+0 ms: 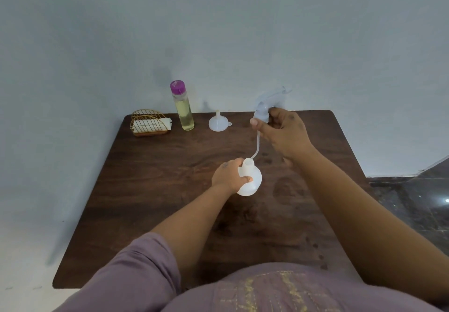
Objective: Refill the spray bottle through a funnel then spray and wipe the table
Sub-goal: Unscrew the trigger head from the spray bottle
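Your left hand (pixel 229 174) grips the white spray bottle (pixel 250 180) upright mid-surface; your right hand (pixel 283 130) pinches the trigger head (pixel 264 108), its dip tube (pixel 257 145) near the neck. The tube may drip, or snag the neck and tip the bottle.

Rack (pixel 149 123), bottle (pixel 183 106), funnel (pixel 218 123) left-to-right along table (pixel 150 190) back edge.

wall (pixel 218 20): plain pale blue-grey | counter (pixel 158 190): dark brown wood, set against wall | floor (pixel 418 202): dark marble, glossy, at right
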`<state>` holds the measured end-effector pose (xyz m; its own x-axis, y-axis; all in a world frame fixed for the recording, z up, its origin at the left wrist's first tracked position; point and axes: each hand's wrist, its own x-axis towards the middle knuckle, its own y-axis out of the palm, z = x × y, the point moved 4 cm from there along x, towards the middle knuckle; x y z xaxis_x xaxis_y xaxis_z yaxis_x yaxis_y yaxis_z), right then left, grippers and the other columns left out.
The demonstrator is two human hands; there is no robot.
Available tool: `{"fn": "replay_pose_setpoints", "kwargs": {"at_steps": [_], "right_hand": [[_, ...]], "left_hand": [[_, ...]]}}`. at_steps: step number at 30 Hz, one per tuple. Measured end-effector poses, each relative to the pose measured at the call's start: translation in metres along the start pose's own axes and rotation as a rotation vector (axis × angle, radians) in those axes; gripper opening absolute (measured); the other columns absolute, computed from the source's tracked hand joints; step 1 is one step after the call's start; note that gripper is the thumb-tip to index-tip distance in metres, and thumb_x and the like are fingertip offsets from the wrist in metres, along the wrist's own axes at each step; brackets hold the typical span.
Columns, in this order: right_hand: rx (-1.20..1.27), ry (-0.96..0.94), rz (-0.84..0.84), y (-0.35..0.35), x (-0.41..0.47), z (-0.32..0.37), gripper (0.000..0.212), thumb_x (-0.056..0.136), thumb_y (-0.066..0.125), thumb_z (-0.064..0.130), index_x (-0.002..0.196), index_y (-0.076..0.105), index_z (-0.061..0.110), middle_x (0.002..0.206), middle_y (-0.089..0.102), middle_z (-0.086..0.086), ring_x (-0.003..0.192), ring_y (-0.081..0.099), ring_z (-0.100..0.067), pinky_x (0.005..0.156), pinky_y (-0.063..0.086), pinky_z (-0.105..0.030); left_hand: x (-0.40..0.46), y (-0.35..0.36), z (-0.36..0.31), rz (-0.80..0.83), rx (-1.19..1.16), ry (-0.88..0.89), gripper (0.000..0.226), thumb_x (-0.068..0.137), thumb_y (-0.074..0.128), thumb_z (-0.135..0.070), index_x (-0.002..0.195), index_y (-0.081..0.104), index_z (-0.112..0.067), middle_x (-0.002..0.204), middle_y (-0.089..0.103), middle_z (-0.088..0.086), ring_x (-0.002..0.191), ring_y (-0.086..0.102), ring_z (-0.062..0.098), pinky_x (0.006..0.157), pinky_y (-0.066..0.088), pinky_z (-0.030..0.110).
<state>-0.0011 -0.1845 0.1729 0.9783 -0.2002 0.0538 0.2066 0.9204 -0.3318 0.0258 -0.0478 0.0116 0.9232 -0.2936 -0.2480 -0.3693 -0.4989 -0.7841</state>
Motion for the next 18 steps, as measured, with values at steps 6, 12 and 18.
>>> {"fn": "replay_pose_setpoints", "kwargs": {"at_steps": [6,12,18], "right_hand": [[-0.003,0.005,-0.022,-0.006,0.001,0.004,0.028,0.081,0.073,0.037,0.088,0.068,0.011,0.090,0.067,-0.020,0.088,0.063,-0.037,0.084,0.052,-0.049],[-0.088,-0.064,0.009,-0.010,0.000,0.016,0.026,0.082,0.072,0.037,0.085,0.067,0.012,0.078,0.064,-0.016,0.064,0.051,-0.017,0.068,0.047,-0.032],[-0.228,-0.145,0.044,-0.013,-0.005,0.031,0.027,0.083,0.070,0.037,0.087,0.066,0.010,0.073,0.057,-0.015,0.060,0.041,-0.010,0.063,0.036,-0.023]], "left_hand": [[0.001,-0.001,-0.002,0.006,0.013,-0.014,0.056,0.083,0.070,-0.042,0.133,0.050,-0.028,0.133,0.057,-0.003,0.126,0.046,0.023,0.094,0.043,0.037],[0.003,-0.002,-0.004,0.016,0.032,-0.018,0.056,0.083,0.070,-0.043,0.133,0.050,-0.026,0.133,0.057,-0.002,0.125,0.048,0.023,0.093,0.044,0.039],[0.005,-0.003,-0.005,0.039,0.050,-0.029,0.056,0.081,0.071,-0.043,0.130,0.051,-0.026,0.131,0.057,-0.002,0.125,0.047,0.023,0.093,0.045,0.040]]}}
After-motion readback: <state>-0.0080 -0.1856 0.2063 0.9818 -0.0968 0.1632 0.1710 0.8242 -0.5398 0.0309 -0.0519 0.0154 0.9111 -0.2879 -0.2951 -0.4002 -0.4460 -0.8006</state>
